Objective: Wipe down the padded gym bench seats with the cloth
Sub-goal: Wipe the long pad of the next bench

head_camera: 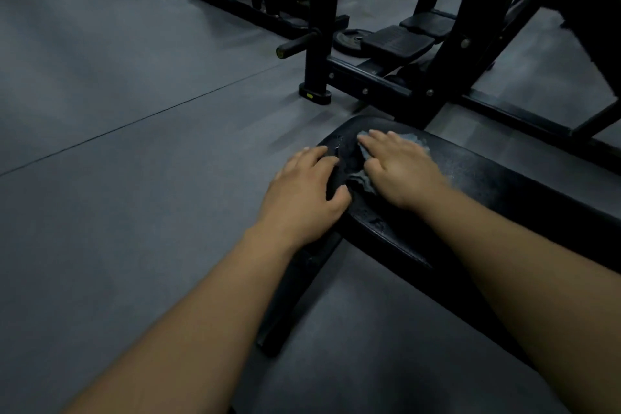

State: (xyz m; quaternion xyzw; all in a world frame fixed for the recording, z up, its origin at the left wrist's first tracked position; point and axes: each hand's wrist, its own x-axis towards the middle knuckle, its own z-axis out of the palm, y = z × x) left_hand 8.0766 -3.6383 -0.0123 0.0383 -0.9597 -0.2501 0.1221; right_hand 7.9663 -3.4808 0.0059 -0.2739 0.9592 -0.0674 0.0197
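Grey cloth (366, 180) lies under your flat, open right hand (400, 168) at the far end of the black bench pad (504, 191); your left hand (302, 191) grips its edge. Mid-wipe: sweep right next.

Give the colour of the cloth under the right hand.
Plain grey-blue. The cloth lies on the bench under the right hand; head view shows it.
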